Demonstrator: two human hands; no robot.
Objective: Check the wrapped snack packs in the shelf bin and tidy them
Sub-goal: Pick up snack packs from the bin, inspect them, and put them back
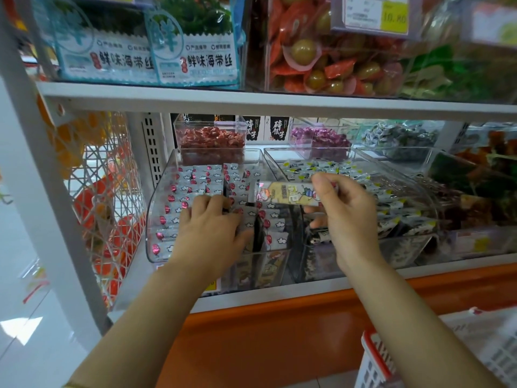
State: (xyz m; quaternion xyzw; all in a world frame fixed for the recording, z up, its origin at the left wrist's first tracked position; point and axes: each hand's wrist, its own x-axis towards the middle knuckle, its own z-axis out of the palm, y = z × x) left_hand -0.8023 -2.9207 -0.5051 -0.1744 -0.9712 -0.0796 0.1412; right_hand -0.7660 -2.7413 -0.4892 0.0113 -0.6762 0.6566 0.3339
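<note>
A clear plastic shelf bin (156,197) holds several rows of small silver snack packs (184,189) printed with red marks and white clouds. My left hand (209,228) lies palm down on the packs in the bin's middle, fingers curled over a row beside a dark divider (258,233). My right hand (344,208) is raised over the bin's right edge and pinches one long wrapped snack pack (282,193) by its right end, held level in the air.
A second clear bin (414,191) of black, white and yellow packs stands to the right. Smaller bins of red and purple sweets sit behind. A shelf board (251,103) runs close overhead. A wire rack (103,205) hangs left; a white and red basket (375,362) is at lower right.
</note>
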